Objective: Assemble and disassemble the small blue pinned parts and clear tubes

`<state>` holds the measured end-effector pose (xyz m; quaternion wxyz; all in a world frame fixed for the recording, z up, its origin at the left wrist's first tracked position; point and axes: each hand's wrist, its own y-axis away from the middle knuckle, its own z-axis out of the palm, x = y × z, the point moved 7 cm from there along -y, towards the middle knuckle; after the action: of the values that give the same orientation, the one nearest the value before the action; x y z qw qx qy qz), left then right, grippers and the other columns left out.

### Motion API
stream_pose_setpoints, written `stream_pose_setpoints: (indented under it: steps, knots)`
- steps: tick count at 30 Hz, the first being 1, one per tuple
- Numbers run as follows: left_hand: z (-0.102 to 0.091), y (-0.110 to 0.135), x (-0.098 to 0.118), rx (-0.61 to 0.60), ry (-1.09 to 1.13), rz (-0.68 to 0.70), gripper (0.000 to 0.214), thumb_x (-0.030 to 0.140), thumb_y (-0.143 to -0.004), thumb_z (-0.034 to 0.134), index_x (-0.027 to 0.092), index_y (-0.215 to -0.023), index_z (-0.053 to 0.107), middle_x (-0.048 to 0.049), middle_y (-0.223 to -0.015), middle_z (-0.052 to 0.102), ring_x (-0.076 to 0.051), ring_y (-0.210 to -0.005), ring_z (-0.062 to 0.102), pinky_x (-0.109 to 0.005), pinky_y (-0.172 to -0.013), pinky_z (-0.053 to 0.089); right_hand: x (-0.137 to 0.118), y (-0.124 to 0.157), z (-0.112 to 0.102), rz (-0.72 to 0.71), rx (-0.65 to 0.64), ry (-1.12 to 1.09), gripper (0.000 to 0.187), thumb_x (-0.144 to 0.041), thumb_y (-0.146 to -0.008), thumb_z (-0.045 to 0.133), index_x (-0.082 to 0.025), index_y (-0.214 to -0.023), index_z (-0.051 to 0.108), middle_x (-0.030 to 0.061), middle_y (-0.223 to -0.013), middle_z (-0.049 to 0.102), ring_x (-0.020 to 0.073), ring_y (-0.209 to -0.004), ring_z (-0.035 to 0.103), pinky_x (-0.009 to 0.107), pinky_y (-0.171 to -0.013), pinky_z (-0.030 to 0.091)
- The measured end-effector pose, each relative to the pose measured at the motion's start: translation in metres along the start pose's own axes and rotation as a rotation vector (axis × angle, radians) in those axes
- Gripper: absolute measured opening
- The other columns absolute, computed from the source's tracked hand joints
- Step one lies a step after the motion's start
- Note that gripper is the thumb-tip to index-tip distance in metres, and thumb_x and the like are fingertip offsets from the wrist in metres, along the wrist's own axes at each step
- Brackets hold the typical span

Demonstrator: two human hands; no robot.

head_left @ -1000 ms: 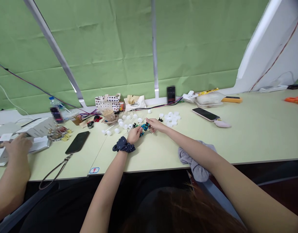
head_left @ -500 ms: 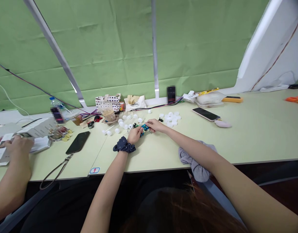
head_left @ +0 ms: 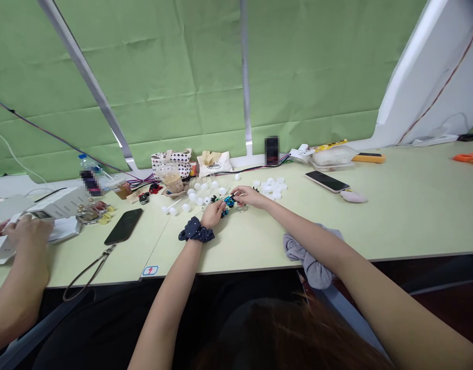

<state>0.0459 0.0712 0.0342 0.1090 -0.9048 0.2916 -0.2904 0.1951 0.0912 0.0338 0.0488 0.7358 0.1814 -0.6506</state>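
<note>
My left hand [head_left: 212,213], with a dark scrunchie [head_left: 196,230] on its wrist, is closed on the near end of a small blue and black part [head_left: 229,201] on the pale table [head_left: 394,216]. My right hand [head_left: 248,196] pinches the same part from the far side. Loose white caps [head_left: 270,187] lie just beyond my right hand, and more white caps [head_left: 190,198] with clear tubes lie beyond my left hand.
A black phone [head_left: 123,226] with a strap lies left of my arms, another phone [head_left: 326,181] at the right. A grey cloth [head_left: 311,262] hangs at the table's front edge. Another person's hand [head_left: 26,231] handles white boxes far left. Bags and a cup [head_left: 171,178] stand at the back.
My right hand has lifted slightly and shifted on the blue part; my left hand stays put. The other person's hand at far left has moved a little on the white boxes.
</note>
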Motion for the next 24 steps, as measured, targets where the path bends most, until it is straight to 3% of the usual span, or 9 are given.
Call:
stream_pose_setpoints:
  steps: [3, 6, 10, 12, 17, 21, 24]
  knots:
    - [0.000, 0.000, 0.000, 0.007, -0.005, 0.004, 0.038, 0.040, -0.095, 0.029, 0.019, -0.073, 0.052, 0.0000, -0.061, 0.051, -0.014, -0.058, 0.046, -0.024, -0.058, 0.033, -0.001, 0.003, 0.002, 0.062, 0.013, -0.039, 0.028, -0.032, -0.080, 0.069, -0.019, -0.101, 0.056, -0.0012, -0.072, 0.058, 0.0085, -0.053, 0.058, 0.019, -0.046, 0.050]
    - [0.001, 0.000, 0.002, 0.012, -0.008, 0.029, 0.039, 0.041, -0.095, 0.029, 0.019, -0.073, 0.052, -0.0002, -0.062, 0.052, -0.014, -0.059, 0.048, -0.024, -0.059, 0.033, 0.001, 0.004, 0.003, 0.123, 0.043, 0.038, 0.025, -0.041, -0.085, 0.062, -0.016, -0.087, 0.056, -0.0031, -0.058, 0.053, 0.0074, -0.040, 0.050, 0.016, -0.034, 0.039]
    - [0.002, -0.001, 0.002, 0.005, -0.006, 0.031, 0.038, 0.040, -0.095, 0.029, 0.019, -0.073, 0.052, -0.0005, -0.064, 0.053, -0.014, -0.060, 0.048, -0.024, -0.060, 0.033, -0.007, 0.005, 0.008, -0.010, -0.013, 0.042, 0.015, -0.027, -0.083, 0.066, -0.016, -0.088, 0.057, -0.0046, -0.060, 0.052, 0.0059, -0.044, 0.051, 0.015, -0.038, 0.040]
    - [0.002, -0.001, 0.002, 0.004, -0.001, 0.028, 0.038, 0.040, -0.095, 0.029, 0.019, -0.073, 0.051, -0.0001, -0.063, 0.052, -0.014, -0.059, 0.047, -0.024, -0.059, 0.032, -0.008, 0.004, 0.008, -0.031, -0.012, 0.028, 0.020, -0.027, -0.081, 0.069, -0.018, -0.095, 0.057, -0.0046, -0.064, 0.054, 0.0059, -0.048, 0.053, 0.014, -0.041, 0.042]
    - [0.002, -0.001, 0.001, -0.009, -0.004, 0.021, 0.038, 0.040, -0.095, 0.028, 0.019, -0.072, 0.050, 0.0000, -0.061, 0.049, -0.014, -0.058, 0.045, -0.025, -0.059, 0.031, 0.009, 0.002, 0.005, 0.160, 0.074, 0.041, 0.027, -0.041, -0.088, 0.057, -0.015, -0.080, 0.054, -0.0039, -0.055, 0.049, 0.0044, -0.034, 0.039, 0.016, -0.030, 0.026]
    - [0.001, -0.001, 0.001, -0.006, -0.001, 0.014, 0.038, 0.041, -0.094, 0.028, 0.019, -0.072, 0.049, -0.0001, -0.062, 0.049, -0.015, -0.059, 0.045, -0.025, -0.059, 0.031, 0.000, 0.000, 0.009, 0.013, 0.017, -0.012, 0.012, -0.025, -0.085, 0.063, -0.015, -0.086, 0.056, -0.0052, -0.060, 0.049, 0.0038, -0.040, 0.042, 0.014, -0.036, 0.033]
    - [0.001, -0.001, 0.001, -0.013, 0.004, 0.007, 0.038, 0.042, -0.094, 0.028, 0.019, -0.073, 0.049, 0.0000, -0.061, 0.048, -0.015, -0.059, 0.044, -0.025, -0.059, 0.031, 0.001, -0.001, 0.010, -0.015, 0.006, -0.030, 0.019, -0.027, -0.081, 0.067, -0.018, -0.093, 0.056, -0.0059, -0.063, 0.048, 0.0048, -0.043, 0.046, 0.015, -0.038, 0.037]
